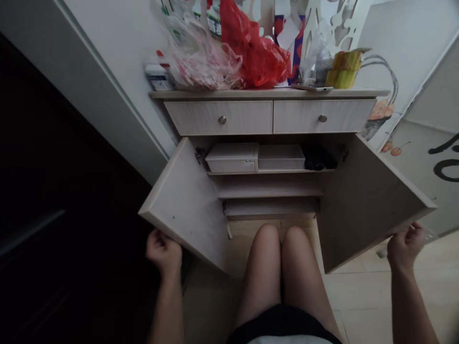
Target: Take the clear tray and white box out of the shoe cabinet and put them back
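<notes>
A pale wood-grain cabinet stands in front of me with both lower doors swung outward. My left hand (pixel 163 251) is closed at the lower outer edge of the left cabinet door (pixel 190 205), its fingers curled and partly hidden. On the other side, my right hand (pixel 405 246) has its fingers bent against the outer side of the right cabinet door (pixel 369 205). Whatever handles the doors have are hidden behind them. Between the doors, the upper shelf (pixel 233 173) carries a white plastic drawer box (pixel 233 157), a second translucent box (pixel 281 157) and dark items (pixel 317 157).
Two closed drawers, left (pixel 197 117) and right (pixel 344 117), sit above the doors. The cabinet top holds a red plastic bag (pixel 256 57), a clear bag (pixel 204 57), yellow tape rolls (pixel 343 69) and a phone (pixel 311 88). My knees (pixel 268 239) are close to the opening.
</notes>
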Available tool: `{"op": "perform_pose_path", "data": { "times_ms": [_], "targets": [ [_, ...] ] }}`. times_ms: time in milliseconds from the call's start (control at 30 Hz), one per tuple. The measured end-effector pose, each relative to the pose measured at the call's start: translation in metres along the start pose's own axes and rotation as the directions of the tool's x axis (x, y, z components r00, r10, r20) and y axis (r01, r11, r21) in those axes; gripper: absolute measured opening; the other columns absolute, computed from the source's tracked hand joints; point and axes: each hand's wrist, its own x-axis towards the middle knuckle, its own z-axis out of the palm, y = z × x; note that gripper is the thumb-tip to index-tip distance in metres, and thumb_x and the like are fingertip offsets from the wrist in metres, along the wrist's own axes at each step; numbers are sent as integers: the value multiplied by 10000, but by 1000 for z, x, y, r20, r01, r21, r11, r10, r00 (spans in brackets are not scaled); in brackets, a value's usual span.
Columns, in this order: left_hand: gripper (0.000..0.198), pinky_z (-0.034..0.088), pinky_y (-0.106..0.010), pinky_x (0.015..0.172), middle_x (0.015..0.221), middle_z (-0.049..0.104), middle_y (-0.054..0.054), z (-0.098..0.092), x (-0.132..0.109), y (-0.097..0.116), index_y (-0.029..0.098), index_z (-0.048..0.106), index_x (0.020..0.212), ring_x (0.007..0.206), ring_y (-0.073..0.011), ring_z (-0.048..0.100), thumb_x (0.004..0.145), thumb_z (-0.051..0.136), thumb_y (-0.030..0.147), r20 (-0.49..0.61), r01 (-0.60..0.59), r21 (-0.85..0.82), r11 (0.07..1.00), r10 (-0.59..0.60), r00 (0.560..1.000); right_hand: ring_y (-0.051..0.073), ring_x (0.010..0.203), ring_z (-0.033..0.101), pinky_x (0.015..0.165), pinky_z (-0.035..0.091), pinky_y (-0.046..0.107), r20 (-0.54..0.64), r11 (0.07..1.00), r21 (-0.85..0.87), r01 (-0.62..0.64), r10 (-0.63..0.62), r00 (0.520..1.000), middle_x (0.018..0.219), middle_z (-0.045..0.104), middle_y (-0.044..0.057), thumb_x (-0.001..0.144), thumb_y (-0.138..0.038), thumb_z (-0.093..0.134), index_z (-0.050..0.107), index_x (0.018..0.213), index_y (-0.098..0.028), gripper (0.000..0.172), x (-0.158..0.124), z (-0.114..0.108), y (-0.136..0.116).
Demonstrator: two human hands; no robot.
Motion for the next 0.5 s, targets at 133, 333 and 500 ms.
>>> {"op": "perform_pose_path", "data": {
  "times_ms": [133,333,500],
  "targets": [
    [307,579,-501,851,759,688,-4,-11,20,-7,253,596,766,785,-254,664,626,630,524,-136,100,15,995,-97,986,325,766,624,705,489,537,-90,999,-15,-31,29,996,785,597,107,742,-752,576,528,870,-290,482,17,-11,12],
    [287,486,-580,1052,776,733,160,-22,38,12,310,577,632,915,-249,679,533,724,537,-116,229,-80,970,-237,965,355,763,609,675,480,565,-185,995,11,-95,95,978,749,597,106,641,-655,710,536,707,-329,376,31,-17,18],
    [297,455,-595,1085,710,700,199,-30,49,25,304,489,588,961,-259,673,565,660,546,-68,314,-159,936,-328,942,319,686,574,672,472,573,-192,984,121,-130,152,970,687,561,93,618,-676,732,503,620,-308,433,39,-15,13]
  ]
}}
